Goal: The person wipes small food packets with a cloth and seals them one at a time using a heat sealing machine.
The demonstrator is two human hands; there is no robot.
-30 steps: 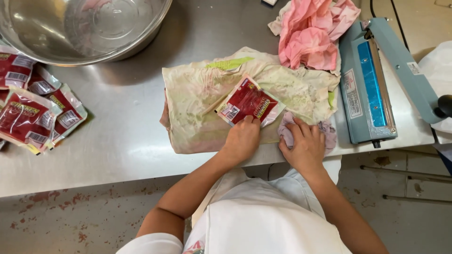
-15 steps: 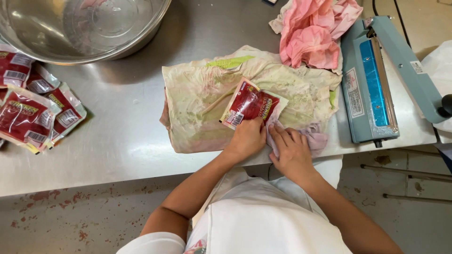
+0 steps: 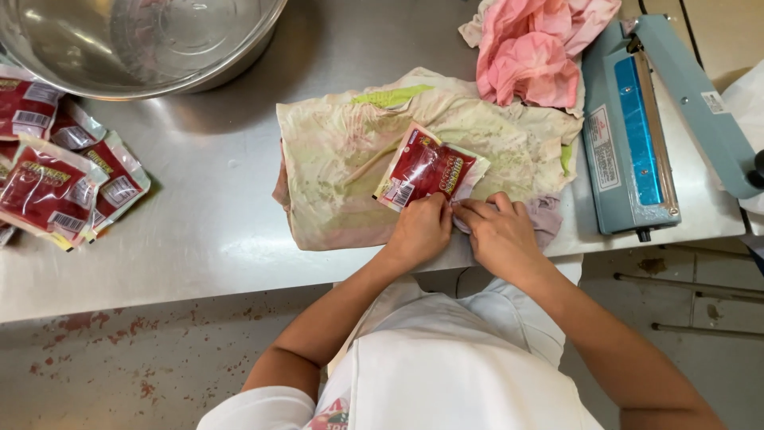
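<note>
Both hands meet at the red sauce pouch's [image 3: 428, 169] near edge. Left hand [image 3: 420, 231] pinches its lower edge, fingers curled; right hand [image 3: 500, 232] touches beside it, whether it pinches the pouch cannot be told. Pouch: flat, red with clear margins, tilted, on stained cloth [image 3: 350, 159] at the steel table's [image 3: 207, 239] front edge. Blue heat sealer [image 3: 633, 135] near right edge; more pouches [image 3: 56, 175] at left edge.

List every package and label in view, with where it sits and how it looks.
Red sauce pouch: on the stained cloth, both hands at its near edge; flat, clear-edged.
Pile of red pouches: table's left edge; flat, white barcode patches.
White label: on the blue heat sealer, right; narrow rectangle.
</note>
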